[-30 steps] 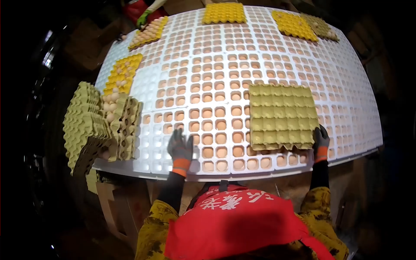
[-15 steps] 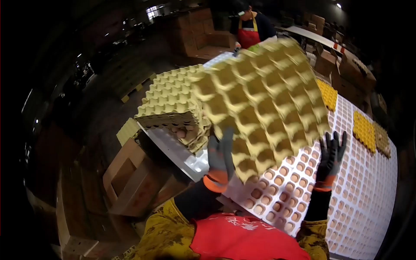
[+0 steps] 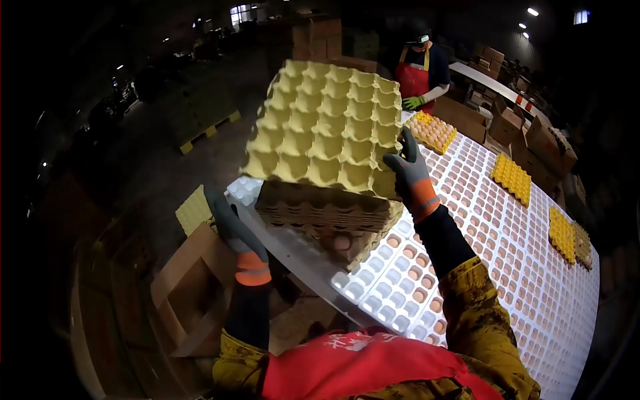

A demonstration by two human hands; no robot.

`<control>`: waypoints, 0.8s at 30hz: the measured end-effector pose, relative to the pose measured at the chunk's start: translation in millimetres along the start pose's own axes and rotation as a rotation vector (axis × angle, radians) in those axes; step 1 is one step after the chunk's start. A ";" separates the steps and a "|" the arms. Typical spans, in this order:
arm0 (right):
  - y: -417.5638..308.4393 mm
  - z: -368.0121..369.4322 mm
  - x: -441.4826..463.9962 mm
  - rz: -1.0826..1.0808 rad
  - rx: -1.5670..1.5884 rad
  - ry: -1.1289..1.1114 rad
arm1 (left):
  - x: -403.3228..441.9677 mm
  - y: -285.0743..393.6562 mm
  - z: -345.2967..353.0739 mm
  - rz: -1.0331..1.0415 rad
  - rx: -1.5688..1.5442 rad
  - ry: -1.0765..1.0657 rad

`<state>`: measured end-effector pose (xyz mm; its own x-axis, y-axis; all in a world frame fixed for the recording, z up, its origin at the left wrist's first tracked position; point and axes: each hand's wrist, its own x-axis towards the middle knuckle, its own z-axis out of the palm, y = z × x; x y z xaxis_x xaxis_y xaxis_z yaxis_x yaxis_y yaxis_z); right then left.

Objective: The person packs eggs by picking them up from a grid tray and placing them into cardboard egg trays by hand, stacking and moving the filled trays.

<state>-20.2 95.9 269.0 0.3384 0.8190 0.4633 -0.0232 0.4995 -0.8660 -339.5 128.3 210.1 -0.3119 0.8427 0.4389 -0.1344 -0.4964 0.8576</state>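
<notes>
Egg tray [image 3: 323,127]: upper centre, over the tray stack [image 3: 320,210]
Right hand [image 3: 410,170]: fingers half-bent at tray's right edge; cannot tell if gripping
Left hand [image 3: 235,225]: left of centre, fingers extended, empty

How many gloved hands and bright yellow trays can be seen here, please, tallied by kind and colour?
Grey-gloved hands, left hand and right hand: 2
Green-gloved hand, another person's: 1
Bright yellow trays, one of them holding eggs: 3
Total: 6
</notes>
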 end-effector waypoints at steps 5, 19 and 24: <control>60.3 -23.8 -12.4 0.360 -0.176 -0.040 | 25.4 -35.4 3.3 0.225 0.211 -0.444; 54.5 -48.4 -38.4 0.650 0.181 -0.053 | 0.5 -108.2 -28.8 -0.564 -0.352 -0.290; 36.0 -25.9 -34.4 0.719 0.159 -0.027 | 7.4 -99.3 -22.0 -0.426 -0.282 -0.337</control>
<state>-8.3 78.4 217.1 0.1649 0.9653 -0.2023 -0.3673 -0.1303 -0.9209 -349.1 179.2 122.3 0.1323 0.9760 0.1730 -0.4405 -0.0985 0.8923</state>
